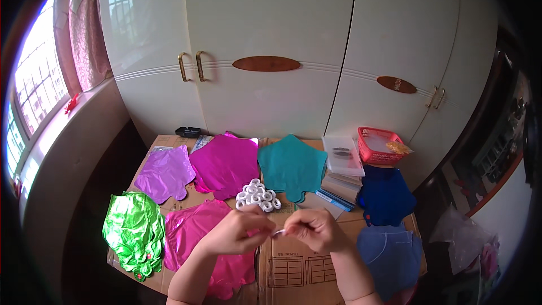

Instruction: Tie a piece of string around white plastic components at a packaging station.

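Observation:
Over the cardboard, my left hand (244, 229) and my right hand (316, 229) meet with fingertips pinched. Between them is a small white roll (278, 232), gripped from both sides and partly hidden by the fingers. Just beyond the hands lies a heap of similar white rolls (258, 196), ring-shaped like little reels of ribbon. Shiny pink foil balloons (195, 226), flat and uninflated, spread beneath my left forearm. Behind the heap are flat magenta balloons (227, 164) and teal balloons (292, 166).
Lilac (164, 175) and crumpled green foil balloons (132, 231) lie left; dark blue (387, 196) and pale blue ones (390, 257) lie right. A red basket (379, 156) stands at the back right, beside clear plastic sleeves (342, 155). White cabinets (265, 101) rise behind the cardboard (291, 251).

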